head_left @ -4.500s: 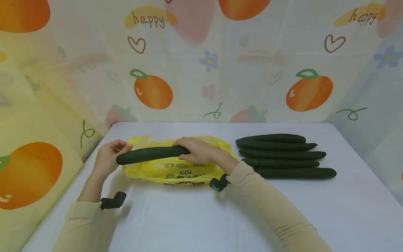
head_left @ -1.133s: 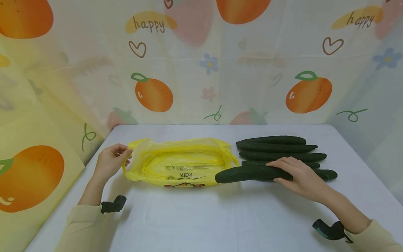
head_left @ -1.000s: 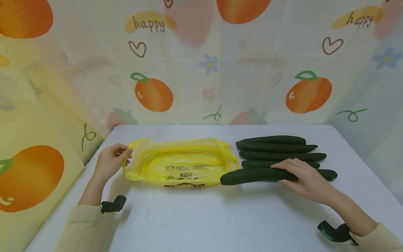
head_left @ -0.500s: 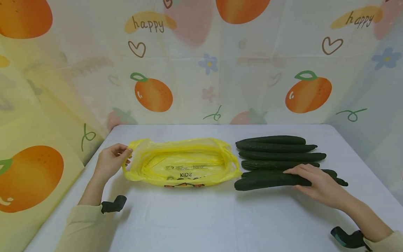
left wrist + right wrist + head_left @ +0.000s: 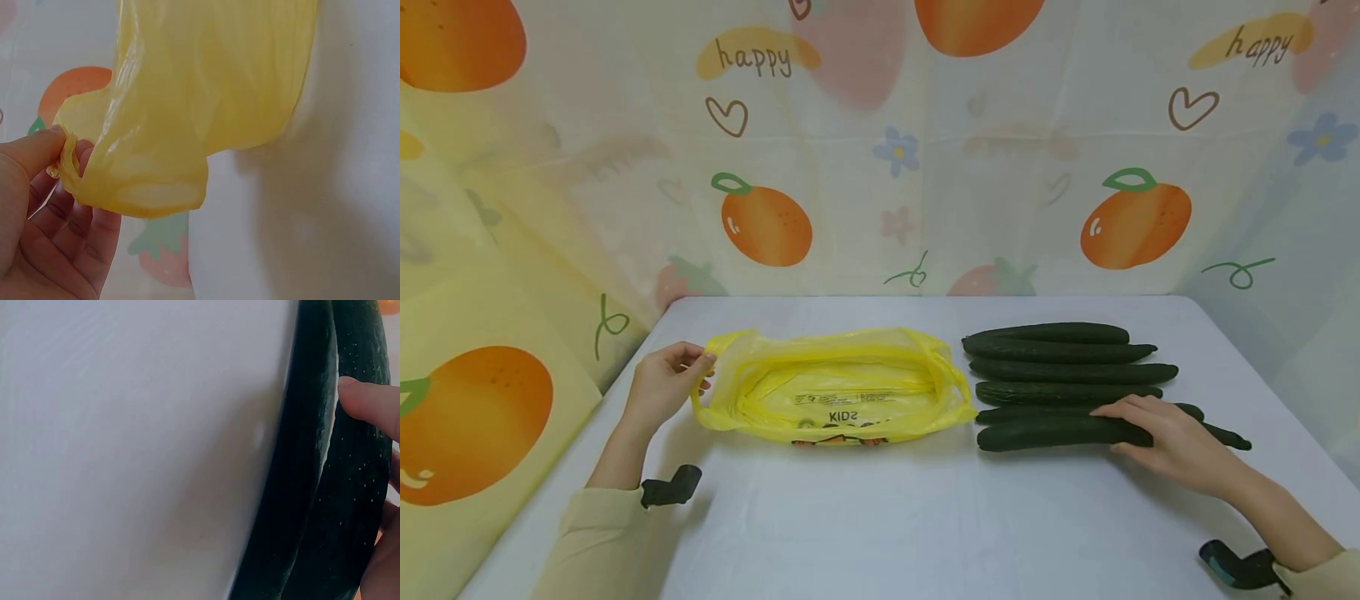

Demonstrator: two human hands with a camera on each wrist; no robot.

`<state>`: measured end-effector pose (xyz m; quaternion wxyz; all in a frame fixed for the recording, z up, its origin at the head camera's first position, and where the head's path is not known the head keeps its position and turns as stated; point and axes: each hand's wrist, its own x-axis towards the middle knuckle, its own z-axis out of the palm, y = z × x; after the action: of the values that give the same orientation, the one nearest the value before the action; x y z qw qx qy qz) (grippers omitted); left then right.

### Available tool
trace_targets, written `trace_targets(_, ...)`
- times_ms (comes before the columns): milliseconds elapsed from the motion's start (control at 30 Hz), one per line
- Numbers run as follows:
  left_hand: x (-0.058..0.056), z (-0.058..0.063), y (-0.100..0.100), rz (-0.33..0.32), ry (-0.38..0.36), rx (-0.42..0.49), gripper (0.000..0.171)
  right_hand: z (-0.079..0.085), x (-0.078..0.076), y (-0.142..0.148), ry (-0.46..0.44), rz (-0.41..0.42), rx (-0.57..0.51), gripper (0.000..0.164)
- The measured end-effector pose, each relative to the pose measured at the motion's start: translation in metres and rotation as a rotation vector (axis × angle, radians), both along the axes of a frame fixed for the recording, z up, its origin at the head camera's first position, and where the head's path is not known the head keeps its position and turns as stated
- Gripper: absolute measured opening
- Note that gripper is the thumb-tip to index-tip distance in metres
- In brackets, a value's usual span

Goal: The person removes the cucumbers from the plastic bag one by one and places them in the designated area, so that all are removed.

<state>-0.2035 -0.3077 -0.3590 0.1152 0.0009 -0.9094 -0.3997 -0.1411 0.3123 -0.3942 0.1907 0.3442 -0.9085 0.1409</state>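
Note:
At the left, my left hand (image 5: pixel 666 379) pinches a handle loop of a yellow plastic bag (image 5: pixel 835 400) between thumb and fingers. The left wrist view shows the thumb (image 5: pixel 37 150) against the gathered plastic (image 5: pixel 156 125). The bag lies with its mouth spread toward me and printing on its inner wall. On the right, my right hand (image 5: pixel 1172 442) grips the nearest dark green cucumber (image 5: pixel 1052 433) from above, fingers over its far side. This cucumber lies at the front of a row, close alongside another cucumber (image 5: pixel 1022 413). Both also show in the right wrist view, the gripped cucumber (image 5: pixel 350 469) under the fingers.
Several more cucumbers (image 5: pixel 1067 371) lie side by side behind, to the right of the bag. A white cloth (image 5: pixel 850 517) covers the table. A fruit-print curtain (image 5: pixel 925 208) hangs behind and at the sides. A dark camera mount sits on each wrist.
My right hand has carried the cucumber from over the bag to the right and lowered it in front of the row. My left hand keeps its hold on the bag.

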Motion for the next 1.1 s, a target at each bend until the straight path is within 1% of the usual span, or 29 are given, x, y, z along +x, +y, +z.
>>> trace_targets(233, 0.000, 0.001, 0.000, 0.000, 0.004, -0.007, 0.030, -0.004, -0.001, 0.003, -0.028, -0.020, 0.010, 0.057)
trace_targets(433, -0.001, 0.000, -0.001, -0.005, 0.013, -0.001, 0.029, -0.006, -0.003, 0.004, -0.024, -0.011, 0.003, 0.057)
trace_targets(633, -0.001, -0.001, -0.002, -0.007, 0.018, -0.005, 0.030, -0.008, -0.003, 0.004, -0.016, -0.039, 0.026, 0.056)
trace_targets(833, 0.000, 0.000, -0.002, -0.005, 0.005, -0.004, 0.031, -0.011, -0.003, 0.004, -0.016, -0.058, 0.037, 0.055)
trace_targets(1100, 0.000, 0.001, -0.002, 0.002, -0.012, -0.001, 0.032, -0.013, -0.004, 0.004, -0.019, -0.047, 0.050, 0.051)
